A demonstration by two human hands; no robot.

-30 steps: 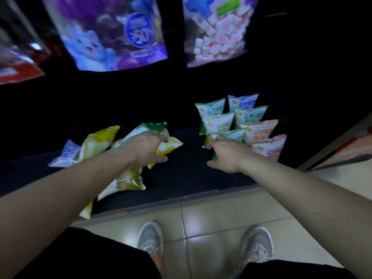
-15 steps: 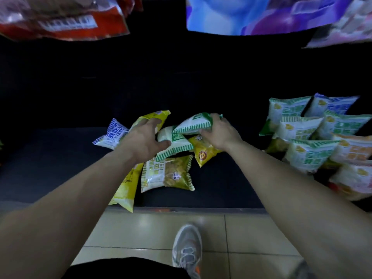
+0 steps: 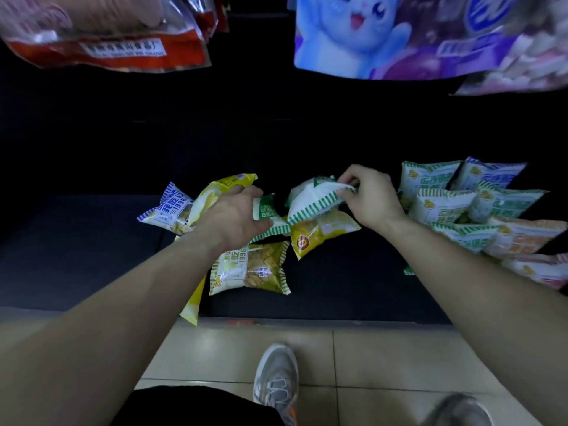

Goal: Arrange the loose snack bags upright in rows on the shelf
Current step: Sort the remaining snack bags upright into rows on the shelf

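Note:
A loose pile of snack bags lies on the dark shelf (image 3: 338,287). My right hand (image 3: 370,196) pinches the top edge of a green-and-white bag (image 3: 313,196) and holds it lifted above the pile. My left hand (image 3: 235,218) rests on the pile, fingers over a second green-striped bag (image 3: 269,218) and a yellow bag (image 3: 219,187). A blue-and-white bag (image 3: 170,209) lies at the pile's left. An olive bag (image 3: 250,269) and a yellow bag (image 3: 321,233) lie flat in front. Upright rows of bags (image 3: 461,204) stand at the right.
Large hanging snack packs, a red one (image 3: 104,35) and a blue-purple cartoon one (image 3: 399,35), dangle above the shelf. The shelf's front edge (image 3: 307,321) meets a tiled floor (image 3: 384,364), where my grey shoes (image 3: 276,382) stand. Dark shelf surface stretches left of the pile.
My right hand left the upright rows, reached to the loose pile and took hold of a green-and-white bag, lifting it. My left hand stayed on the pile. The view swung left.

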